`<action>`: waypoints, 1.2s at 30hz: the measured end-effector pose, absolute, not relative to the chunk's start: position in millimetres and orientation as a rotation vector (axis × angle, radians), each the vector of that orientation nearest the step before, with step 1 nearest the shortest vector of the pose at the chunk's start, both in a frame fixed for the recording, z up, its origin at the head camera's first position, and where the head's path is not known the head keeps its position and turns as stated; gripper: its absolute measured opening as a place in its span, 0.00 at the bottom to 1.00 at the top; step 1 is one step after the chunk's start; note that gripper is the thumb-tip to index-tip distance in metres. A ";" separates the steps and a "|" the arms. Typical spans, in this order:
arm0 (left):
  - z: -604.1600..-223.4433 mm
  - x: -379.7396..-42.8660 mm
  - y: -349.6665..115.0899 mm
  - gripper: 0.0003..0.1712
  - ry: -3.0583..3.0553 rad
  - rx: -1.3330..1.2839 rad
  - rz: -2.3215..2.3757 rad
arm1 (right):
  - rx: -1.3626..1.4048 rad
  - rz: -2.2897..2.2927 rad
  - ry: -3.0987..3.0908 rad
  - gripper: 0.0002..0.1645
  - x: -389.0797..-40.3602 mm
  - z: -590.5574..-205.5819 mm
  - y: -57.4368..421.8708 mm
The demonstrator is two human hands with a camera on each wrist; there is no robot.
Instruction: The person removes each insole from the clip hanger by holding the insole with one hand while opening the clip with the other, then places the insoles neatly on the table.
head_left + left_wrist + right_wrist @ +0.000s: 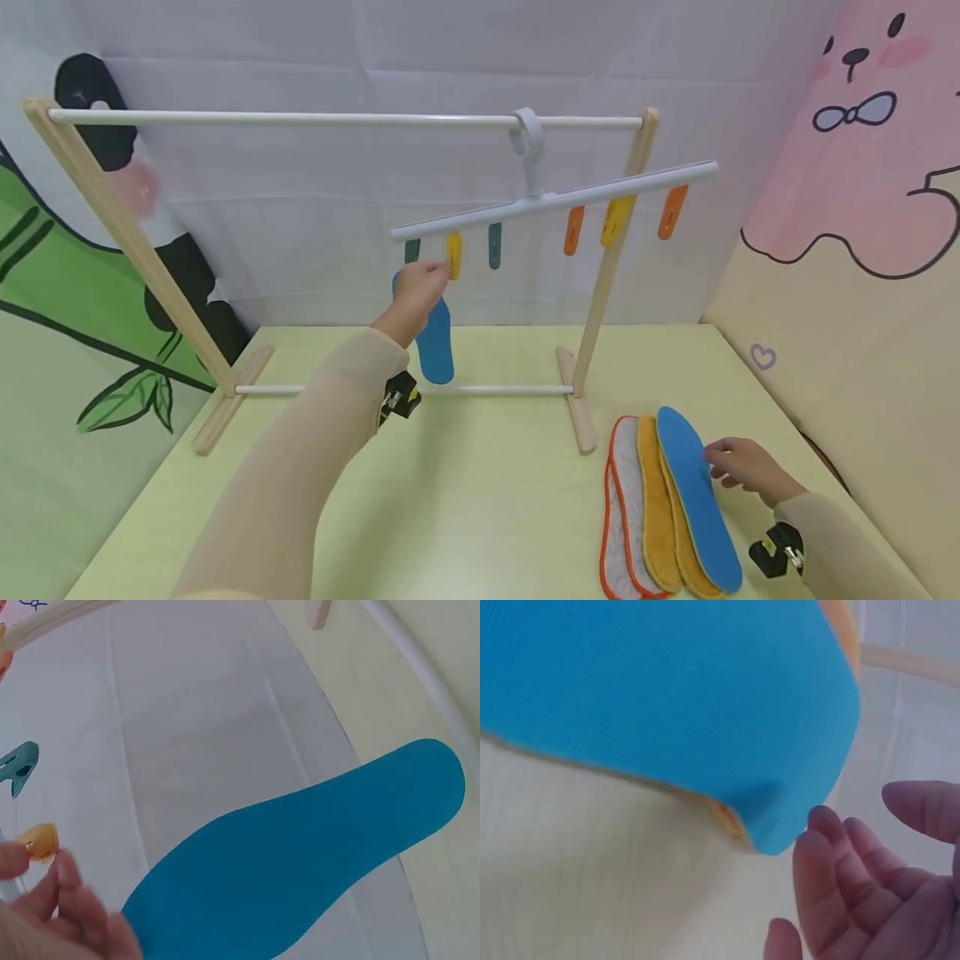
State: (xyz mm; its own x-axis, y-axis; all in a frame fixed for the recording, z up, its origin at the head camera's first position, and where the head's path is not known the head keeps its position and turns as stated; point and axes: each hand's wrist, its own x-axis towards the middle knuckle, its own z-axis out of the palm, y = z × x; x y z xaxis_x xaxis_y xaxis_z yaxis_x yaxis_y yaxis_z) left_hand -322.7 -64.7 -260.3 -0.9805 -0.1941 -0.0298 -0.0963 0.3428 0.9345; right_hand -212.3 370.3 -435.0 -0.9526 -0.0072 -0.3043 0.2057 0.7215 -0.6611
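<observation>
A blue insole (435, 346) hangs tilted below the low left end of the white clip hanger (480, 218). Its top lies behind my left hand (418, 293), under a dark green clip (412, 250), so the join is hidden. That hand pinches a yellow clip (43, 838) between thumb and fingers. A second blue insole (693, 492) lies on the table, over yellow insoles (654, 500). Beside it is my right hand (746, 468), fingers loosely bent, holding nothing. In the right wrist view, its fingertips are close to the insole's rounded end (780, 817).
The hanger hooks over the top rail (300, 120) of a wooden-legged rack (135, 242). Farther right on it hang another green clip (494, 246), orange clips (573, 231) and a yellow one (617, 221). Grey insoles with red edging (628, 492) lie left of the yellow pair.
</observation>
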 end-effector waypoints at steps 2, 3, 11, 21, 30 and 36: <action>-262.2 -323.5 -67.1 0.17 -2.454 0.300 -1.624 | 0.150 -1.088 2.657 0.25 -211.3 -431.9 368.7; -263.1 -324.5 -69.0 0.17 -2.418 0.330 -1.581 | 0.147 -1.107 2.662 0.24 -211.2 -430.1 368.1; -266.9 -332.8 -85.1 0.18 -2.325 0.431 -1.516 | 0.108 -1.198 2.693 0.24 -209.6 -426.5 364.8; -264.3 -335.2 -91.7 0.28 -2.512 0.400 -1.396 | -0.071 -1.334 2.696 0.21 -206.6 -417.1 337.3; -267.6 -334.1 -94.9 0.23 -2.613 0.340 -1.268 | -0.212 -1.408 2.617 0.21 -208.3 -411.0 314.4; -266.8 -329.2 -99.6 0.22 -2.627 0.279 -1.279 | -0.263 -1.460 2.597 0.20 -215.5 -408.2 302.8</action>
State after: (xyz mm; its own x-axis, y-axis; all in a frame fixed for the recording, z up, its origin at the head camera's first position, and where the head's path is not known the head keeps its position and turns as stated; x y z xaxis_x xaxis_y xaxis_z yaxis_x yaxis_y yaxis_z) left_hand -329.2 -99.6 -266.8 -0.9608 -0.2579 0.1013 -0.0793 0.6062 0.7914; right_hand -215.5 302.8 -408.2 -0.9733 -0.2251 -0.0453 -0.0783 0.5110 -0.8560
